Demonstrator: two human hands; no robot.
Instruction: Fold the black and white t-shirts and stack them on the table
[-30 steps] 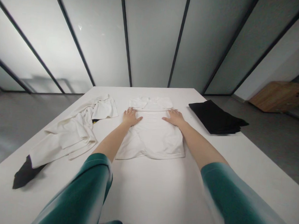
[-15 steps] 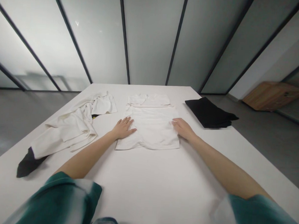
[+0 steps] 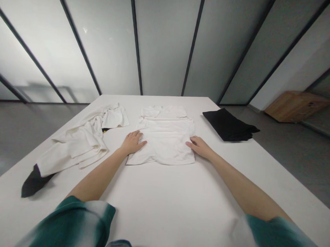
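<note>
A white shirt (image 3: pixel 165 138) lies spread on the white table in front of me, with a folded band across its far end and small wrinkles in the cloth. My left hand (image 3: pixel 132 142) rests on its left edge, fingers stretched out and thumb apart, pointing inward. At the opposite edge, my right hand (image 3: pixel 200 146) touches the cloth with its thumb over the border and its fingers slightly bent. Neither hand lifts the shirt off the table.
A loose heap of white clothing (image 3: pixel 81 141) lies at the left, with a dark piece of cloth (image 3: pixel 36 182) sticking out at its near end. Folded black cloth (image 3: pixel 228 125) sits at the right edge of the white table (image 3: pixel 161 200). A wooden cabinet (image 3: pixel 295 106) stands beyond.
Both hands have slid slightly toward me along the shirt's side edges. My right thumb now shows over the border. The shirt keeps almost the same shape.
</note>
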